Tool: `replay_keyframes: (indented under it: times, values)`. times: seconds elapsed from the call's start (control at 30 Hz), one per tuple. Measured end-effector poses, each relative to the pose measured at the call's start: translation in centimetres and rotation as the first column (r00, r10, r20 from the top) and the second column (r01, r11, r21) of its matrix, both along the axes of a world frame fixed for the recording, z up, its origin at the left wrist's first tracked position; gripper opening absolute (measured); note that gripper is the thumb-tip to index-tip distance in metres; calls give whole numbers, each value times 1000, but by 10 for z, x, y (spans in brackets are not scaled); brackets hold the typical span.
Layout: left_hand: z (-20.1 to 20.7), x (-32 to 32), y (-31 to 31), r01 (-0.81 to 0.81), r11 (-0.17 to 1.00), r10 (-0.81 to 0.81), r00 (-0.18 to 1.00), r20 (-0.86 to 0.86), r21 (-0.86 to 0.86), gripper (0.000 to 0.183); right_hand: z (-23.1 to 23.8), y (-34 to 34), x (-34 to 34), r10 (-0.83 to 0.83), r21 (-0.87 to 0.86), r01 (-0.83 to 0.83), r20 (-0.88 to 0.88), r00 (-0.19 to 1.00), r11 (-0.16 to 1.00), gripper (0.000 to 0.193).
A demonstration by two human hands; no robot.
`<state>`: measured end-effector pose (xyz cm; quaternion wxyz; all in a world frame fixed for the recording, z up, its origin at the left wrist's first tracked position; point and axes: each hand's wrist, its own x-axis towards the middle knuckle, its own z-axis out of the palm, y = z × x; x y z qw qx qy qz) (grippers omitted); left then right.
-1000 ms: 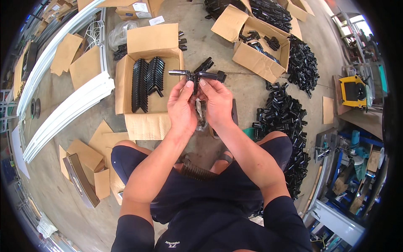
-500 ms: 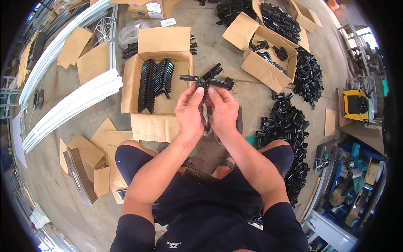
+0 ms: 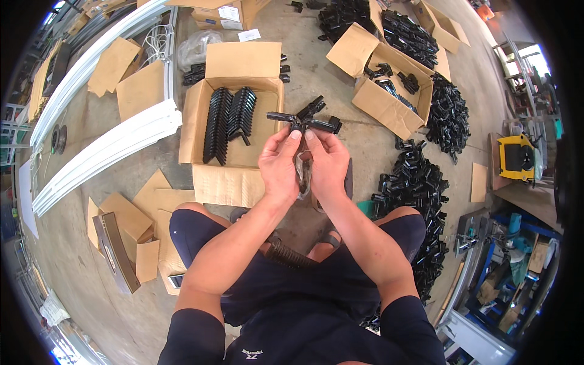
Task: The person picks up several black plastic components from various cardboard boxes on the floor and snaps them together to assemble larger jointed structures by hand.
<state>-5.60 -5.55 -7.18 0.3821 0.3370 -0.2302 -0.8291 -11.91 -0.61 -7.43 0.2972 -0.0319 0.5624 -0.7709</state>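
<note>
Black connector [image 3: 317, 125] lies crosswise, its long axis running left to right, arms pointing outward; left hand [image 3: 279, 163] and right hand [image 3: 326, 163] fingers pinch its middle.

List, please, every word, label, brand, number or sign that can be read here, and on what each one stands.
Dark shirt: pale chest printing; I do not copy its wording.
White label on the carton at the top: too small to read.
White slip on the floor: any print is too small to read.
Held black piece: no text can be made out.
</note>
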Motion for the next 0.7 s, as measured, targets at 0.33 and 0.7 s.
replay_keyframes:
  times: [0.33, 0.7]
  values:
    - [-4, 0, 0, 5, 1000, -4, 1000, 6, -18, 24, -4, 6, -2, 45, -73, -40, 72, 996, 997, 12]
    - [-6, 1, 0, 11, 1000, -11, 1000, 3, -1, 22, -4, 4, 2, 5, -75, 2, 98, 995, 997, 15]
